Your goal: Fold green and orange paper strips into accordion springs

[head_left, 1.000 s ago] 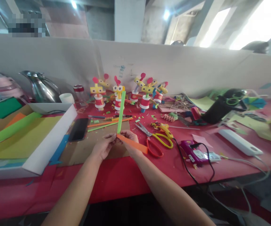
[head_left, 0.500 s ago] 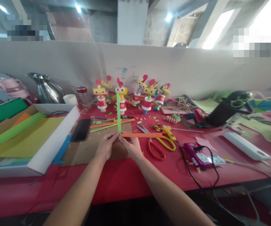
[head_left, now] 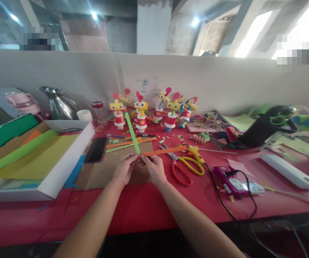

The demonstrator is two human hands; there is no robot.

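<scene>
Above a piece of brown cardboard (head_left: 95, 177), my left hand (head_left: 126, 168) pinches the joined ends of two paper strips. The green paper strip (head_left: 132, 132) rises from the fingers, leaning left. The orange paper strip (head_left: 165, 151) runs out to the right, its end near the yellow glue gun (head_left: 194, 153). My right hand (head_left: 154, 167) is closed on the orange strip close to the joint; both hands meet there, and the fingertips partly hide it. Scissors (head_left: 182, 165) with red and yellow handles lie open just right of my right hand.
Several paper figures (head_left: 141, 114) stand at the back. A black phone (head_left: 96, 149) lies beside a white box (head_left: 63, 172) of coloured paper at left. To the right are a purple power socket (head_left: 231, 182), cables, a white bar (head_left: 290, 171) and a black container (head_left: 256, 130).
The green strip has swung from upright to leaning left. The orange strip now slopes up to the right. Both hands stay together at the joint; the whole view has shifted slightly.
</scene>
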